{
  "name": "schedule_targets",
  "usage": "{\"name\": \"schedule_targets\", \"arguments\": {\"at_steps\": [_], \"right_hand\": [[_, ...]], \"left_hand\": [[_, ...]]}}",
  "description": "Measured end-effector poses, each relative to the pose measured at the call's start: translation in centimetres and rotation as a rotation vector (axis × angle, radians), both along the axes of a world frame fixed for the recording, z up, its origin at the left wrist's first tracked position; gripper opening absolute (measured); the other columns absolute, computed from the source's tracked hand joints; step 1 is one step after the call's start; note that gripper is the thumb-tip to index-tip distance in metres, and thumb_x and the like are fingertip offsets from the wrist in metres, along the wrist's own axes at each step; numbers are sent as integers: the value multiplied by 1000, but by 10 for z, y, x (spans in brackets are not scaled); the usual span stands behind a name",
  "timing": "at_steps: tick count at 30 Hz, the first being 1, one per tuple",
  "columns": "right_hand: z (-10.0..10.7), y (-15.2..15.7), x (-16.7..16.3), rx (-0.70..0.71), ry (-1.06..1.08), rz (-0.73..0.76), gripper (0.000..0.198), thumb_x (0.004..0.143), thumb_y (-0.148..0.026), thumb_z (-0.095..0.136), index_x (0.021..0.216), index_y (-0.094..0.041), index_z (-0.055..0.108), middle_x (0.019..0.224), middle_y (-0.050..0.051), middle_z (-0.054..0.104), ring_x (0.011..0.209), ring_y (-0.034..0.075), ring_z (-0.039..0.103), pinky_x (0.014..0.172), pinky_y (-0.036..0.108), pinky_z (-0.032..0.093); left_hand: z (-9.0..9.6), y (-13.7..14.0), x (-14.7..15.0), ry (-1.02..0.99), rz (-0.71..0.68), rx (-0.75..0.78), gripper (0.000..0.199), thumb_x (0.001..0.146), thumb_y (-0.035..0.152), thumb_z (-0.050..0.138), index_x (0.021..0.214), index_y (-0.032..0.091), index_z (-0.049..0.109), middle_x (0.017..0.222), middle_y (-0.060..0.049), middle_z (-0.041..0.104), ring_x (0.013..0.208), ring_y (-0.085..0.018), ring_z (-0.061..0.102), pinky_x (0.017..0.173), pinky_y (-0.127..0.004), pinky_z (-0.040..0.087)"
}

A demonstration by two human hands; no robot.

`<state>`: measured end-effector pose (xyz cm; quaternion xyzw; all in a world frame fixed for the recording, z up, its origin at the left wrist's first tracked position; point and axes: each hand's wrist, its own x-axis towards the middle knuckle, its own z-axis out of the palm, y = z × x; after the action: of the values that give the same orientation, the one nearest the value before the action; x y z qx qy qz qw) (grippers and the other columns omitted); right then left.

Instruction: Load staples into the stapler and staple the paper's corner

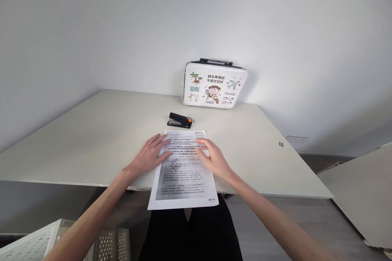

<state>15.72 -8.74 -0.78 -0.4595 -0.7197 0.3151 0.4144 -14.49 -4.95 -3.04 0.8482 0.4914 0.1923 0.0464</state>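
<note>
A printed sheet of paper [183, 171] lies at the front of the table, its lower end sticking out past the near edge; whether more sheets are under it I cannot tell. My left hand [151, 153] rests at the sheet's left side, fingers spread, fingertips on the paper. Over the upper right part is my right hand [212, 157], its fingers apart and slightly bent, near or touching the page. Just beyond the top of the paper sits a black stapler [180, 120] with an orange part at its right end.
A white case [215, 85] with cartoon travel pictures and a black handle leans against the wall behind the white table [92, 142]. Below left stand white perforated baskets [33, 244]. A small grey piece [281, 144] lies near the table's right edge.
</note>
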Motion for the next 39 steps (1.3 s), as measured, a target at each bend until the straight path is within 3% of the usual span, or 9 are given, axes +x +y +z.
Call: {"name": "schedule_targets", "arguments": {"at_steps": [4,9,16,20,25,29,33,36,39], "right_hand": [[-15,60,11,144,-95,-66,29,101,-37,54,126,-26,63,131,11,68,120,28,66,102,47,56],[-23,124,-8,286,-297,-73,39,98,-29,59,137,-25,58,135,14,63,129,34,58,112,54,46],[-16,167,-51,233,-395,-56,31,91,-27,73,120,-19,67,114,14,73,112,35,64,106,55,47],[-11,146,-21,223,-237,-58,27,95,-34,66,119,-23,66,119,11,73,107,29,68,100,47,52],[-13,71,69,66,-11,-144,37,91,-54,68,113,-24,67,108,7,75,96,28,70,88,41,56],[-13,7,137,-69,1,-204,38,91,-57,68,113,-27,68,106,7,75,93,27,69,83,39,56],[-11,-25,177,-116,-40,-216,37,92,-58,67,113,-28,68,107,6,75,94,27,69,83,40,57],[-11,-31,189,-120,-48,-200,37,93,-59,65,115,-29,68,110,5,75,97,27,69,84,40,57],[-11,-32,192,-134,-27,-162,39,94,-60,63,118,-30,69,112,5,76,99,28,69,86,41,58]], "left_hand": [[0,-2,-18,-27,56,18,59,103,63,51,150,28,59,165,-6,46,157,-33,33,127,-56,30],[-4,-4,-23,-111,87,31,57,101,60,56,146,25,62,162,-9,51,155,-32,37,126,-56,34],[-3,-8,-24,-127,157,8,53,101,59,58,139,23,66,157,-11,56,152,-31,42,125,-55,37],[2,-8,-23,-139,169,-14,55,103,61,53,140,22,66,157,-11,55,152,-31,42,125,-55,38],[5,-2,-21,-144,158,13,62,102,67,47,140,22,67,154,-10,59,151,-31,45,125,-56,37],[5,5,-25,-146,191,25,66,100,72,45,137,23,69,152,-10,61,147,-33,49,126,-55,36],[11,15,-23,-111,229,41,62,99,71,47,133,25,71,149,-9,64,141,-35,56,122,-56,42],[27,15,2,-101,199,149,52,100,63,47,126,26,74,140,-11,69,133,-35,62,118,-57,46],[46,4,51,-128,29,179,38,103,49,50,122,26,73,129,-9,73,128,-31,64,116,-53,49]]}}
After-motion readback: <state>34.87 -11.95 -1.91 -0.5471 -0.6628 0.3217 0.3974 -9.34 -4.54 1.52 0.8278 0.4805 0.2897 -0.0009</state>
